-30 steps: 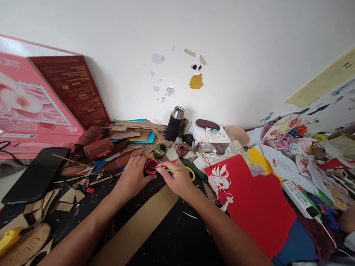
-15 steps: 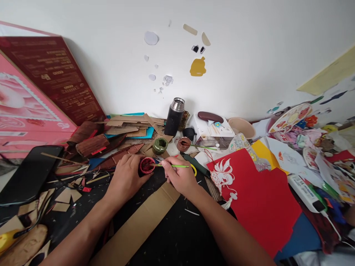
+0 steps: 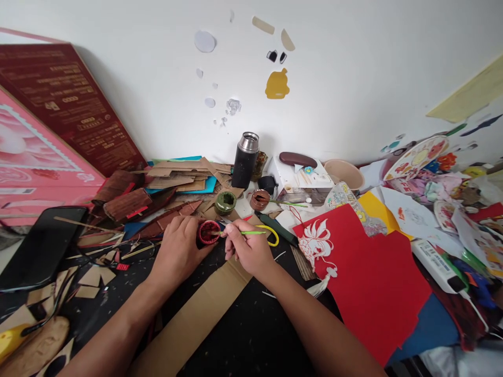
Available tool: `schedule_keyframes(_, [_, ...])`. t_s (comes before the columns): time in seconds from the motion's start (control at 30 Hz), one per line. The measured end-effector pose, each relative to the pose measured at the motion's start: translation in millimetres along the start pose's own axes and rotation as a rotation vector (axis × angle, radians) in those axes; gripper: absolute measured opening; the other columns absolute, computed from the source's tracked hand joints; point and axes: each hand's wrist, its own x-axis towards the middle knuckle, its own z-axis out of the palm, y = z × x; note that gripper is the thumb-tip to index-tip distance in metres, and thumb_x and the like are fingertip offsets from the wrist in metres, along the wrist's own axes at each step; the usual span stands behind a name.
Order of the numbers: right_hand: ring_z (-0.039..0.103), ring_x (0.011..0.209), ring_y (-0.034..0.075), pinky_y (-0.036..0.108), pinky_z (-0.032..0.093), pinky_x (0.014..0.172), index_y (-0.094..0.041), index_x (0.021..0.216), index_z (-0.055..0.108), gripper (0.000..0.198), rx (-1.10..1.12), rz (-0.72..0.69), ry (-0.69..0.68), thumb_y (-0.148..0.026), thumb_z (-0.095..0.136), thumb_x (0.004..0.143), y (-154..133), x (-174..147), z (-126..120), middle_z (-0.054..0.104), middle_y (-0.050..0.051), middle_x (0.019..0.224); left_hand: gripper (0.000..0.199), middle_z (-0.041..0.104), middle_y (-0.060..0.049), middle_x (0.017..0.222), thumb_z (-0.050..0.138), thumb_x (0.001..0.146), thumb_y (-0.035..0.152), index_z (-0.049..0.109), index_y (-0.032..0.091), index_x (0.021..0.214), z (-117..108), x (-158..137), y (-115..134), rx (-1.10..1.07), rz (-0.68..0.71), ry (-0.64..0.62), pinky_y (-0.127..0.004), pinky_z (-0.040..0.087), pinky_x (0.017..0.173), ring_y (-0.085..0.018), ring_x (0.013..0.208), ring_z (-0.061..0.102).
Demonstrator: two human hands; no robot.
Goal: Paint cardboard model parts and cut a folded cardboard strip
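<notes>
My left hand [image 3: 178,246] is wrapped around a small jar of red paint [image 3: 208,232], holding it tilted toward me just above the black tabletop. In my right hand [image 3: 247,246] is a thin paintbrush with a bright green handle [image 3: 253,232], pinched between thumb and fingers. The brush's tip reaches into the jar's mouth, where dark red paint shows. A long strip of brown cardboard [image 3: 196,319] lies below my hands and between my forearms. Behind them stand an open jar of green paint [image 3: 226,202] and an open jar of brown paint [image 3: 260,200].
A black thermos [image 3: 245,159] without a lid stands by the wall. Cardboard pieces [image 3: 176,175] are piled at the back left, and a phone [image 3: 43,246] lies at the left. Red paper [image 3: 373,288] covers the right side. Yellow-handled scissors [image 3: 272,235] lie beside my right hand.
The camera view has shifted slightly. My right hand has turned a little while the brush stays in the red paint jar; my left hand still holds the jar.
</notes>
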Motion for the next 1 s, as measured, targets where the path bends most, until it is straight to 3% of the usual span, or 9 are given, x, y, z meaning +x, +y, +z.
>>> schedule_keyframes(0.13, [0.067,0.054,0.011,0.02,0.048,0.055,-0.023,0.09,0.061,0.04,-0.095,-0.026,-0.037,-0.054,0.047,0.111,2,-3,2,0.063,-0.004,0.067,0.034,0.073,-0.016,0.108,0.067,0.093,0.046,0.065,0.018,0.112,0,0,0,0.022,0.012,0.008,-0.052,0.051,0.092,-0.039,0.107,0.063])
schedule_keyframes(0.37, [0.065,0.051,0.013,0.023,0.049,0.056,-0.023,0.088,0.064,0.045,-0.179,-0.06,0.087,-0.056,0.044,0.111,0,-4,-9,0.064,-0.003,0.059,0.034,0.073,-0.014,0.11,0.072,0.089,0.04,0.064,0.02,0.115,0,-1,1,0.011,0.006,0.004,-0.051,0.051,0.096,-0.038,0.113,0.062])
schedule_keyframes(0.57, [0.066,0.054,0.017,0.028,0.051,0.065,-0.025,0.086,0.065,0.044,-0.354,-0.102,0.105,-0.052,0.042,0.111,-7,-6,-11,0.06,-0.003,0.052,0.032,0.072,-0.014,0.109,0.07,0.09,0.043,0.065,0.022,0.114,-2,-1,8,0.054,0.017,-0.002,-0.054,0.05,0.097,-0.04,0.112,0.061])
schedule_keyframes(0.83, [0.063,0.046,0.013,0.021,0.046,0.048,-0.023,0.088,0.059,0.051,0.052,0.012,0.069,-0.069,0.045,0.106,9,-4,1,0.054,-0.007,0.053,0.029,0.07,-0.015,0.105,0.068,0.091,0.041,0.061,0.02,0.109,1,-2,6,0.061,0.039,0.017,-0.053,0.051,0.094,-0.039,0.107,0.061])
schedule_keyframes(1.0, [0.064,0.047,0.012,0.02,0.045,0.048,-0.022,0.09,0.06,0.049,0.101,0.01,0.049,-0.066,0.046,0.107,5,-3,3,0.056,-0.006,0.056,0.031,0.07,-0.015,0.105,0.068,0.094,0.045,0.06,0.019,0.109,2,-2,4,0.065,0.059,0.029,-0.05,0.051,0.093,-0.037,0.106,0.062])
